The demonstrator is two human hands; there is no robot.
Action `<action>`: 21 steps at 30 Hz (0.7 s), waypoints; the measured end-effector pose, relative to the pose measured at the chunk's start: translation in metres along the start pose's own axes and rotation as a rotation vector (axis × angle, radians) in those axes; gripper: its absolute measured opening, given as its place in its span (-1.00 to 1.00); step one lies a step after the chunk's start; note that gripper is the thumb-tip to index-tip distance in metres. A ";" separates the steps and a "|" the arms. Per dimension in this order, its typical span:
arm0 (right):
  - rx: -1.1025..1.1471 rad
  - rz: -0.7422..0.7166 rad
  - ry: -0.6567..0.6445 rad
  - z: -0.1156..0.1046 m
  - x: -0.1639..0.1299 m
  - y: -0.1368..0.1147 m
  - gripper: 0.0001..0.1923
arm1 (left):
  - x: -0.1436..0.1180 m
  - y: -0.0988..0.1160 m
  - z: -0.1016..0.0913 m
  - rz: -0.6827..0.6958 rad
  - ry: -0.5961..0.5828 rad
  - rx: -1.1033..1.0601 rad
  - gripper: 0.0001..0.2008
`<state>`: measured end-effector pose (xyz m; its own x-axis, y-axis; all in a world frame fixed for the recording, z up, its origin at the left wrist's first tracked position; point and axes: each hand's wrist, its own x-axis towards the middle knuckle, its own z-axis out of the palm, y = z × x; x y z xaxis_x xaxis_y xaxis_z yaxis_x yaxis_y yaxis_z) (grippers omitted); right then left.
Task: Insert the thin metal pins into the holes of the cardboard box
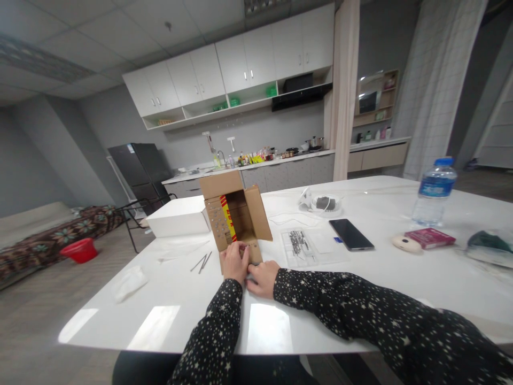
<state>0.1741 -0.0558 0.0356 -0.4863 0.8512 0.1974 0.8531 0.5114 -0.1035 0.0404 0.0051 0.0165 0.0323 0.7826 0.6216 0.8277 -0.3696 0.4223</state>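
A home kitchen-diner: wall cabinets (pixel 236 64), fridge (pixel 138 166), cluttered counter (pixel 256 160), white table (pixel 401 278).

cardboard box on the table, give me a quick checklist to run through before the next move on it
1. Top flaps of cardboard box open: ok.
2. Left hand on the box's near lower edge: ok.
3. Right hand at the box's base, touching the left: ok.
4. What the fingers pinch there: cannot tell.
5. Metal rods lying apart from the hands: ok.
6. Phone and water bottle away from the box: ok.
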 end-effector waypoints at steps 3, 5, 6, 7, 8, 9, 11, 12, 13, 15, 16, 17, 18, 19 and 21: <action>0.004 0.000 -0.004 0.000 0.000 0.001 -0.61 | 0.001 0.000 0.000 -0.006 0.041 -0.029 -0.88; 0.008 -0.001 -0.004 0.000 0.000 0.001 -0.61 | 0.002 0.001 -0.001 -0.004 0.086 -0.053 -0.88; 0.010 -0.002 -0.004 0.000 0.000 0.001 -0.60 | 0.002 0.002 -0.002 -0.004 0.110 -0.068 -0.88; 0.012 -0.004 -0.002 0.000 0.000 0.001 -0.60 | 0.002 0.003 -0.003 -0.009 0.135 -0.084 -0.87; 0.012 -0.004 -0.002 0.000 0.000 0.001 -0.60 | 0.001 0.003 -0.005 -0.015 0.160 -0.101 -0.87; 0.011 -0.004 -0.003 0.000 0.000 0.001 -0.60 | 0.000 0.004 -0.007 -0.021 0.179 -0.119 -0.86; 0.012 -0.005 -0.009 -0.001 0.000 0.001 -0.60 | -0.003 0.005 -0.010 -0.028 0.194 -0.160 -0.86; 0.013 -0.003 -0.012 -0.001 0.000 0.000 -0.60 | -0.004 0.004 -0.012 -0.028 0.187 -0.182 -0.87; 0.015 -0.002 -0.016 -0.001 -0.001 0.000 -0.60 | -0.006 0.003 -0.012 -0.028 0.171 -0.200 -0.87; 0.015 0.002 -0.025 -0.002 -0.001 -0.001 -0.61 | -0.010 -0.002 -0.012 -0.026 0.124 -0.225 -0.89; 0.013 0.004 -0.029 -0.003 -0.001 -0.001 -0.61 | -0.012 -0.004 -0.011 -0.026 0.099 -0.234 -0.89; 0.011 0.005 -0.034 -0.004 -0.001 -0.002 -0.62 | -0.014 -0.006 -0.010 -0.031 0.080 -0.238 -0.90; 0.009 0.005 -0.040 -0.004 -0.001 -0.002 -0.62 | -0.016 -0.009 -0.009 -0.038 0.064 -0.241 -0.90; 0.009 0.005 -0.046 -0.005 -0.001 -0.002 -0.63 | -0.017 -0.010 -0.008 -0.048 0.052 -0.242 -0.90; 0.007 0.004 -0.047 -0.005 -0.001 -0.003 -0.63 | -0.020 -0.013 -0.006 -0.066 0.034 -0.242 -0.90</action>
<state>0.1730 -0.0585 0.0409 -0.4914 0.8578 0.1507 0.8537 0.5087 -0.1115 0.0256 -0.0088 0.0030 -0.0395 0.7929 0.6080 0.6687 -0.4312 0.6057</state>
